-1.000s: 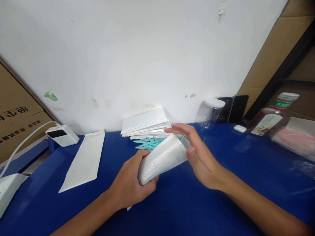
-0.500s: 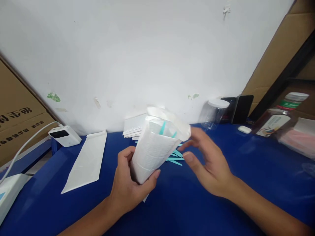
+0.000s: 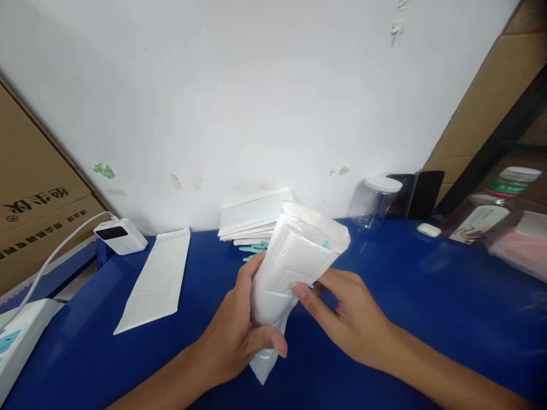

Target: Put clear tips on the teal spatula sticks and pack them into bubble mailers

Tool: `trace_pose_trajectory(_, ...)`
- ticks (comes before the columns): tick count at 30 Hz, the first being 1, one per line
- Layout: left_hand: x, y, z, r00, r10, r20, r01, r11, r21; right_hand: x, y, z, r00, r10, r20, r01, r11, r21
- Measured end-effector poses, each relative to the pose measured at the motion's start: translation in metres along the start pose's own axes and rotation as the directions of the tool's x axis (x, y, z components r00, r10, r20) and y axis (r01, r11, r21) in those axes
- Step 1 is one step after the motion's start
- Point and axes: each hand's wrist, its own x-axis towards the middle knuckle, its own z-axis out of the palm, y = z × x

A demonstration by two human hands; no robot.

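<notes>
My left hand (image 3: 233,336) is wrapped round the lower part of a white bubble mailer (image 3: 294,262), which stands tilted with its open mouth up and to the right. A teal stick tip (image 3: 326,244) shows at that mouth. My right hand (image 3: 346,316) is beside the mailer, fingers apart, with the thumb tip touching its side. Behind the mailer several teal sticks (image 3: 254,250) lie on the blue table (image 3: 405,296), in front of a stack of white mailers (image 3: 252,219).
A flat white mailer (image 3: 156,279) lies at the left, with a white power bank (image 3: 119,236) and cable behind it. A clear jar (image 3: 375,200), two phones (image 3: 421,195), an earbud case (image 3: 428,229) and a bottle (image 3: 487,208) stand at the right. Cardboard boxes (image 3: 29,210) flank the table.
The mailer was raised from lying sideways to a tilted upright hold, then came lower. My right hand left its mouth and now touches its side lower down.
</notes>
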Motion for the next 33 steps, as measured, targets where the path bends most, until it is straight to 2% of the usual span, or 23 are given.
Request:
trace_pose_trajectory(4, 0.003, 0.01, 0.0, 0.993, -0.119, -0.024, 0.111, 0.969, -0.22, 0.002, 0.001, -0.008, 0.996, -0.052, -0.071, 0.043, 0.991, -0.128)
trace_pose_trajectory(7, 0.008, 0.016, 0.0, 0.978, -0.209, 0.018, 0.206, 0.937, -0.282, 0.006, 0.004, -0.012, 0.992, -0.057, -0.114, 0.043, 0.991, -0.126)
trace_pose_trajectory(9, 0.01, 0.017, -0.001, 0.98, -0.201, 0.007, 0.196, 0.948, -0.252, 0.007, 0.008, -0.011, 0.989, -0.036, -0.141, 0.023, 0.995, -0.095)
trace_pose_trajectory(11, 0.01, 0.016, -0.001, 0.985, -0.167, -0.052, 0.156, 0.972, -0.174, 0.007, 0.011, -0.01, 0.986, -0.028, -0.166, 0.012, 0.995, -0.096)
trace_pose_trajectory(17, 0.008, 0.016, -0.009, 0.982, -0.096, -0.16, 0.099, 0.995, 0.01, 0.006, 0.01, -0.014, 0.998, -0.016, -0.058, 0.01, 0.996, -0.091)
trace_pose_trajectory(21, 0.007, 0.02, -0.012, 0.957, -0.065, -0.281, 0.079, 0.996, 0.038, 0.006, 0.005, -0.02, 0.988, -0.072, -0.137, 0.051, 0.987, -0.15)
trace_pose_trajectory(24, 0.005, 0.018, -0.008, 0.974, -0.089, -0.209, 0.074, 0.994, -0.078, 0.006, 0.007, -0.018, 0.99, -0.055, -0.132, 0.043, 0.995, -0.093)
trace_pose_trajectory(27, 0.006, 0.012, -0.002, 0.986, -0.166, -0.02, 0.159, 0.967, -0.199, 0.006, 0.012, -0.01, 0.998, 0.04, 0.049, -0.042, 0.998, 0.045)
trace_pose_trajectory(30, 0.007, 0.007, 0.002, 0.969, -0.215, 0.118, 0.236, 0.949, -0.209, 0.004, 0.017, -0.005, 0.967, 0.126, 0.22, -0.147, 0.985, 0.085)
trace_pose_trajectory(33, 0.009, 0.009, 0.001, 0.962, -0.238, 0.135, 0.264, 0.938, -0.225, 0.004, 0.018, -0.003, 0.964, 0.187, 0.189, -0.203, 0.976, 0.073)
